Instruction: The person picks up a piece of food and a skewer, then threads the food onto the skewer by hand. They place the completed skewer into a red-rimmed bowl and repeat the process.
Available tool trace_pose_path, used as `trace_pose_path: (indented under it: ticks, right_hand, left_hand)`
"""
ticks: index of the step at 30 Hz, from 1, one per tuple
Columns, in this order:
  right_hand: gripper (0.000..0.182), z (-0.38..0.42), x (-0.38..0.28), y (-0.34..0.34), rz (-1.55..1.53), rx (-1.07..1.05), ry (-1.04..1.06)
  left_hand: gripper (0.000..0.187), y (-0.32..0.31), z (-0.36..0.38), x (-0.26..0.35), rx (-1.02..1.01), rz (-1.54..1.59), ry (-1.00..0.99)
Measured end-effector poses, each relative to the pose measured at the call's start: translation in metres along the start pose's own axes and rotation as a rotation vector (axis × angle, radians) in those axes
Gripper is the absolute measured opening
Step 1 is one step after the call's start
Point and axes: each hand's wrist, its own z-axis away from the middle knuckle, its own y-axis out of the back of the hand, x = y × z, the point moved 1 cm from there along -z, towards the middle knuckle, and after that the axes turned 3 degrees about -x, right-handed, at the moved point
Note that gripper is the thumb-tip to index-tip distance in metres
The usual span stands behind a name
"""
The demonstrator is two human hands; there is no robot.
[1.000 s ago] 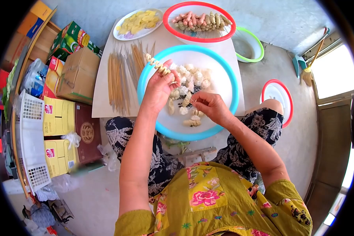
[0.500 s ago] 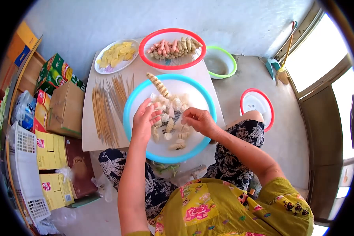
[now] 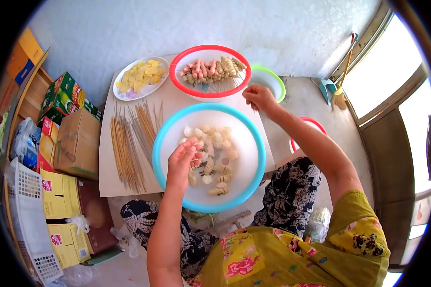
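Observation:
My left hand (image 3: pixel 183 158) is over the left side of the blue-rimmed basin (image 3: pixel 261 160), fingers loosely curled and apart, with nothing visible in them. Whitish pieces (image 3: pixel 217 138) and ridged, spiral-cut pieces (image 3: pixel 219 191) lie in this basin below. Raised beyond its right rim, my right hand (image 3: pixel 259 98) is closed beside the red-rimmed basin (image 3: pixel 248 76); whatever its fingertips pinch is too small to make out. That basin holds pink pieces (image 3: pixel 203 68) and ridged pieces (image 3: pixel 232 65) on thin skewers.
Bare wooden skewers (image 3: pixel 124 153) lie on the table (image 3: pixel 105 184) at left, below an oval plate (image 3: pixel 163 64) of yellow slices. A green-rimmed basin (image 3: pixel 283 91) stands behind right. Cardboard boxes (image 3: pixel 76 143) are at left, a broom (image 3: pixel 339 99) at right.
My right hand has moved up and right, out of the blue-rimmed basin. The long ridged piece that stuck up there is gone from it. My left hand stays over the basin, its fingers more curled.

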Motion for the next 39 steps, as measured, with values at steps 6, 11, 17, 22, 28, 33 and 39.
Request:
trace_pose_path:
  ticks: [6, 11, 17, 22, 28, 33, 39]
  right_hand:
    - [0.009, -0.087, 0.003, 0.031, 0.195, 0.067, 0.006]
    - [0.01, -0.139, 0.017, 0.037, 0.549, 0.206, -0.061]
    - [0.017, -0.177, 0.033, 0.033, 0.931, 0.226, -0.135]
    - [0.025, -0.181, 0.047, 0.028, 0.993, 0.219, -0.197]
    - [0.033, -0.129, 0.016, 0.025, 0.987, 0.242, -0.105]
    - [0.031, -0.054, 0.003, 0.019, 0.721, 0.167, 0.326]
    - [0.026, 0.064, 0.008, -0.042, 0.132, -0.116, 0.147]
  left_hand:
    - [0.032, -0.002, 0.002, -0.001, -0.1, -0.105, 0.011]
    - [0.03, -0.002, 0.005, 0.001, -0.134, -0.157, 0.011]
    - [0.031, 0.001, 0.006, -0.001, -0.149, -0.144, -0.006]
    - [0.031, 0.003, 0.006, -0.003, -0.142, -0.246, -0.04]
    - [0.039, -0.005, 0.012, 0.003, -0.065, -0.913, -0.312]
    - [0.043, -0.009, 0.015, 0.0, -0.076, -1.008, -0.413]
    - [0.037, 0.0, 0.013, -0.014, -0.108, -1.004, -0.47]
